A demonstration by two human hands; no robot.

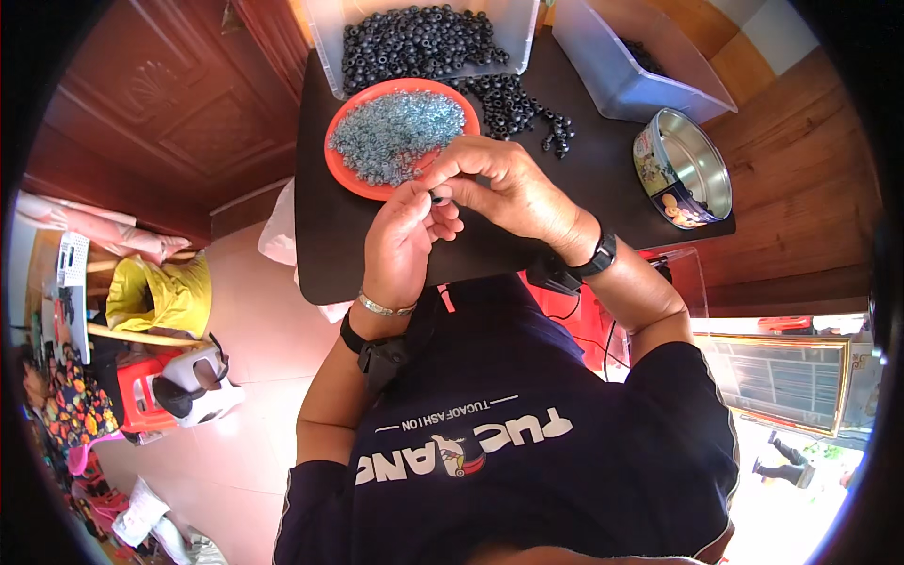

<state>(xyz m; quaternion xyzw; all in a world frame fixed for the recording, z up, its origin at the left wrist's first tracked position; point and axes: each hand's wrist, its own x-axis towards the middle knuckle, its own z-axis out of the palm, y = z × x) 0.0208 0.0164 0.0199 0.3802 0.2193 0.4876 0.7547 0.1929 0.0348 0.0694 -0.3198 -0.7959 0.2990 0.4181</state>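
Observation:
Above the near side of a red plate (pixel 375 191), my two hands meet at the fingertips. A small black bead (pixel 436 198) shows between the thumb and fingers of my left hand (pixel 399 240), whose other fingers curl loosely. My right hand (pixel 504 186) is closed in a pinch right beside that bead; whatever its fingertips hold is too small to make out. Many small clear bluish pieces (pixel 391 132) cover the plate. Behind it, a clear plastic bin (pixel 520 38) lies tipped toward me with black beads (pixel 414 42) inside, and more black beads (pixel 508 105) spill onto the dark table (pixel 589 169).
At the table's right stand a round open tin (pixel 692 174) and a translucent bin (pixel 621 80) with dark contents. A wooden door (pixel 169 104) is at the left. A yellow cloth (pixel 174 292) and a red-and-white item (pixel 155 391) sit on the left side.

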